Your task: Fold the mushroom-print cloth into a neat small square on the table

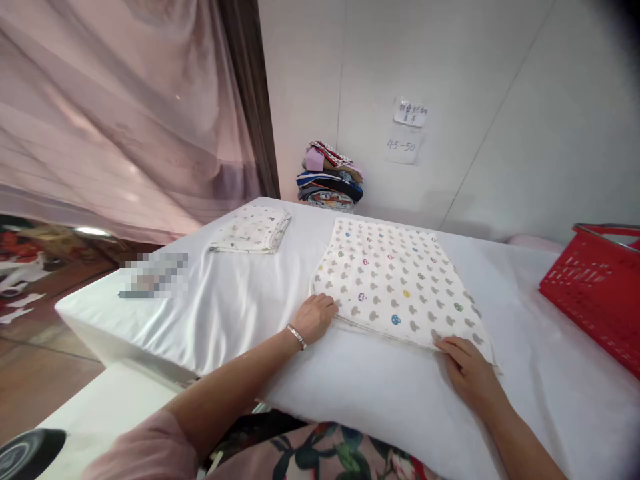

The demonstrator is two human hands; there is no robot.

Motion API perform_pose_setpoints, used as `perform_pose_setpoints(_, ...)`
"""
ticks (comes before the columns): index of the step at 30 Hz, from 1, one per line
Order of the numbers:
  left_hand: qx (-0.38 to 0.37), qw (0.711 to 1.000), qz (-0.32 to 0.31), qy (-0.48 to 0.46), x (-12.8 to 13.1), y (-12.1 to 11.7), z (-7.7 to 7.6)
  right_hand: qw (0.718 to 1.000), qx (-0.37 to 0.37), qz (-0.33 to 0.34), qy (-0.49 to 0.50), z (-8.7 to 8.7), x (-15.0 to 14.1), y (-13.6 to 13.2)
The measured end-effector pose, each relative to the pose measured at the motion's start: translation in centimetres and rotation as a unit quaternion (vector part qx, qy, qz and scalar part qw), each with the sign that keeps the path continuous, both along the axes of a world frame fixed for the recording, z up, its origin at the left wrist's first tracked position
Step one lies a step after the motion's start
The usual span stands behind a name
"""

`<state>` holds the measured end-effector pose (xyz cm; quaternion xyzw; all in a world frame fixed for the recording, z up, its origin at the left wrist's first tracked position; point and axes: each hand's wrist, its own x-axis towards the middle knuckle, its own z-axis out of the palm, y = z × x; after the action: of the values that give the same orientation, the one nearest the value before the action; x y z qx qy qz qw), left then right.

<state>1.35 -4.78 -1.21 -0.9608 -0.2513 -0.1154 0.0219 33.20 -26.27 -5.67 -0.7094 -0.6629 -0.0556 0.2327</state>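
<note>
A white cloth printed with small grey and coloured mushrooms (395, 280) lies flat on the white table (240, 313). My left hand (315, 317) pinches the cloth's near left corner, fingers curled on the edge. At the near right corner my right hand (465, 370) rests with its fingers closed on the hem. A silver bracelet (296, 335) sits on my left wrist.
A folded white printed cloth (253, 230) lies at the far left of the table. A stack of coloured folded fabrics (330, 175) stands against the wall. A red plastic basket (597, 287) sits at the right edge. Pink curtain hangs at left.
</note>
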Motion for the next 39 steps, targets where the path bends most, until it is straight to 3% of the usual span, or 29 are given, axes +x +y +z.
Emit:
perform_pose_setpoints(5,-0.001,0.999,0.044,-0.008,-1.6,0.7,0.0,0.996,0.023,-0.036,-0.083,-0.6,1.4,-0.3)
perform_pose_setpoints(11,-0.015,0.999,0.034,-0.018,-2.4,0.6,0.0,0.992,0.027,-0.084,-0.085,-1.8,3.8,-1.2)
perform_pose_setpoints(18,-0.048,0.995,0.014,-0.086,-1.3,0.7,0.4,0.995,0.014,-0.101,0.004,0.1,1.1,-1.4)
perform_pose_setpoints(21,-0.071,0.992,-0.042,-0.095,0.8,0.0,0.6,0.992,0.025,-0.113,0.051,0.7,0.5,-2.2)
perform_pose_setpoints(25,-0.104,0.983,-0.132,-0.073,4.7,-2.2,1.2,0.97,0.066,-0.192,0.138,1.1,1.2,-4.1)
perform_pose_setpoints(28,-0.123,0.974,-0.182,-0.062,8.1,-4.1,1.5,0.921,0.082,-0.282,0.255,1.7,2.3,-4.8)
perform_pose_setpoints(32,-0.136,0.962,-0.233,-0.037,13.2,-6.5,1.4,0.854,0.037,-0.362,0.372,2.6,3.6,-4.2)
perform_pose_setpoints(39,-0.125,0.961,-0.246,-0.006,21.8,-10.4,1.2,0.845,-0.014,-0.368,0.388,2.3,4.8,-1.7)
